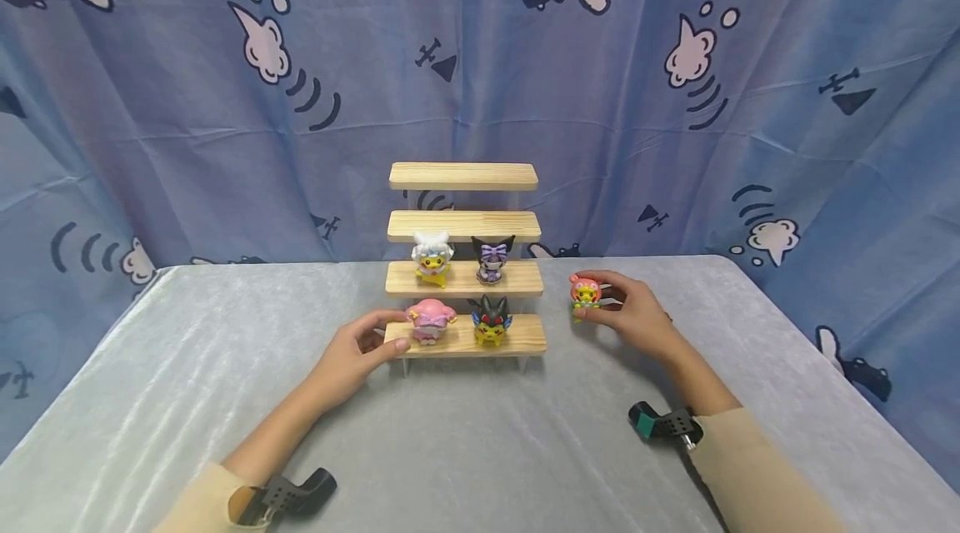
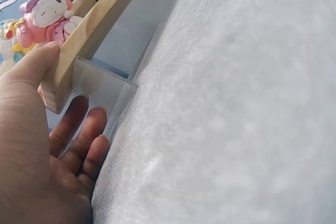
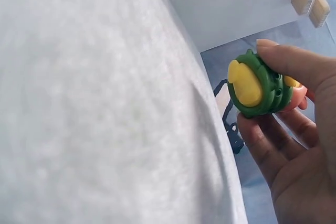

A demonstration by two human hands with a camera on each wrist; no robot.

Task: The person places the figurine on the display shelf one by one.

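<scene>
My right hand (image 1: 630, 312) pinches a small figurine (image 1: 585, 293) with a pink hood and yellow face, to the right of a tiered wooden display stand (image 1: 465, 276). In the right wrist view, the yellow and green underside of the figurine (image 3: 247, 85) shows, held up off the cloth. At the stand's lowest step, my left hand (image 1: 356, 358) grips the left end. Its thumb lies on the wood (image 2: 79, 51) beside a pink figurine (image 1: 429, 321), while the other fingers curl below, near the clear leg (image 2: 102, 85).
A black-eared yellow figurine (image 1: 491, 321) shares the lowest step. One step higher stand a white-hooded figurine (image 1: 432, 258) and a black-and-purple one (image 1: 492, 261). Above are two more steps (image 1: 463, 176). Pale cloth covers the table (image 1: 525, 450), with a blue patterned curtain (image 1: 480, 58) behind.
</scene>
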